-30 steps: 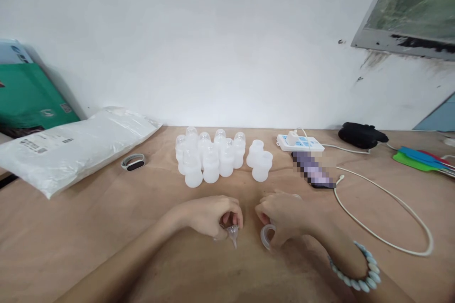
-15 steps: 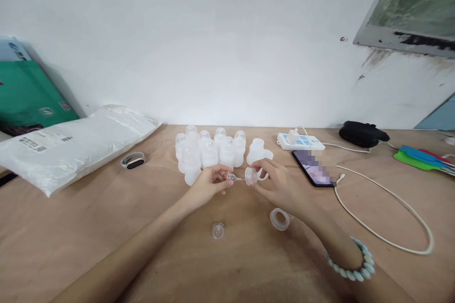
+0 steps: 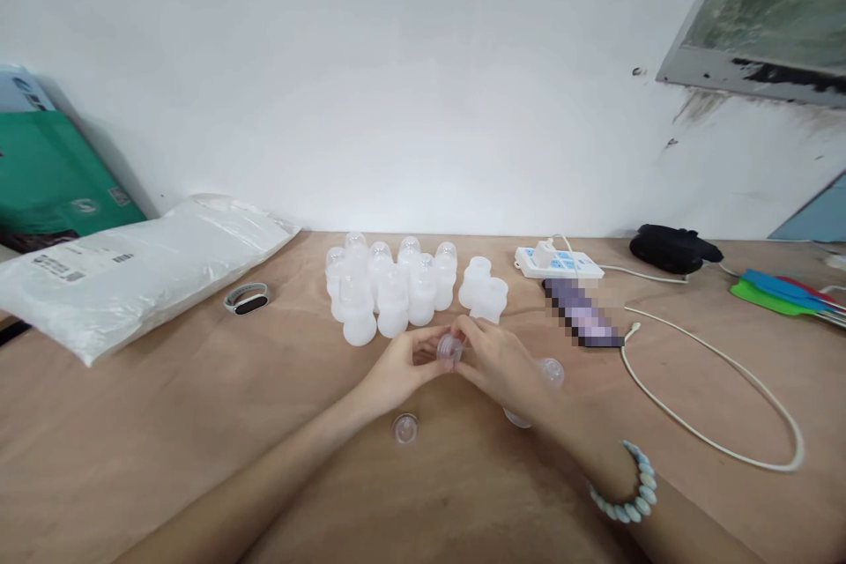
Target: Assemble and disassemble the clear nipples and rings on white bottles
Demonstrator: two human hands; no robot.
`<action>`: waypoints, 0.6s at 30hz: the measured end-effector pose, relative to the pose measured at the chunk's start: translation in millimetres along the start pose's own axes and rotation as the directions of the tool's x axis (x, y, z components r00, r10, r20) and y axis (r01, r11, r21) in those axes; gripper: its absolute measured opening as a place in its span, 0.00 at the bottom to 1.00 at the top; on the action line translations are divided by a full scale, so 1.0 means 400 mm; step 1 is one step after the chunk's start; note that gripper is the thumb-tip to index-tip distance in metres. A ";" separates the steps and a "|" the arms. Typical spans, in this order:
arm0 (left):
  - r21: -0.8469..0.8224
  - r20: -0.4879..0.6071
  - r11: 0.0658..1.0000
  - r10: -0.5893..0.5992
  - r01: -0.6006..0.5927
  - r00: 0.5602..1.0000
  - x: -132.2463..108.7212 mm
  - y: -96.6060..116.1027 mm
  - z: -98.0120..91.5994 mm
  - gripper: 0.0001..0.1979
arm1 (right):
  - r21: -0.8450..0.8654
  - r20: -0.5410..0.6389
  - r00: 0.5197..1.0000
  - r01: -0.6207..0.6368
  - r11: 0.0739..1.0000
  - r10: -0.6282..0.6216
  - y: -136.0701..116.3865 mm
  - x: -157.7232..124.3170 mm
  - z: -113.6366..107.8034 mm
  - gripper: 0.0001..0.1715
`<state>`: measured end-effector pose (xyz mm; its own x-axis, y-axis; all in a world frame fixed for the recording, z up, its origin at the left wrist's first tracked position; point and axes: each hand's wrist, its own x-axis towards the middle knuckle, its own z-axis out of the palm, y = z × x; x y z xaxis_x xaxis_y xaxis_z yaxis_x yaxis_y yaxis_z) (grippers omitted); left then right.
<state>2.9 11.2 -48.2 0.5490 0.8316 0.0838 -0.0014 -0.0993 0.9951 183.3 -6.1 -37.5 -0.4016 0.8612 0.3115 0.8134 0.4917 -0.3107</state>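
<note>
Both hands meet in front of the bottles around a clear ribbed bottle collar (image 3: 449, 350). My left hand (image 3: 406, 366) grips its left side, with thumb and fingers closed. On the other side, my right hand (image 3: 493, 357) pinches the rim. A nipple was pulled toward the collar earlier, but its exact seat inside is hard to make out. Nearer me on the table lies a clear bottle nipple (image 3: 405, 429). Another clear collar (image 3: 519, 419) is partly covered by my right wrist, and a clear dome cap (image 3: 552, 372) shows beyond that wrist.
Several white baby bottles (image 3: 359, 326) with clear caps stand grouped behind my hands. Beside them are two uncapped bottles (image 3: 489, 298). Farther right lie a phone (image 3: 585, 317), power strip (image 3: 582, 264) and white cable (image 3: 727, 354). Leftward are a fitness band (image 3: 248, 298) and white package (image 3: 152, 269).
My hands have come together, closing the gap between nipple and collar. My right forearm has shifted left, now covering part of the loose collar; the dome cap has come into view.
</note>
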 end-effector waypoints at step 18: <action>0.064 -0.026 0.998 -0.015 0.017 1.000 -0.012 -0.039 0.011 0.19 | 0.093 0.049 0.999 0.007 0.996 -0.012 0.002 0.005 -0.025 0.11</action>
<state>3.8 6.4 -64.3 0.5273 0.8468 0.0700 0.0609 -0.1198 0.9909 187.3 -5.2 -28.0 -0.4312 0.8608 0.2705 0.7679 0.5075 -0.3909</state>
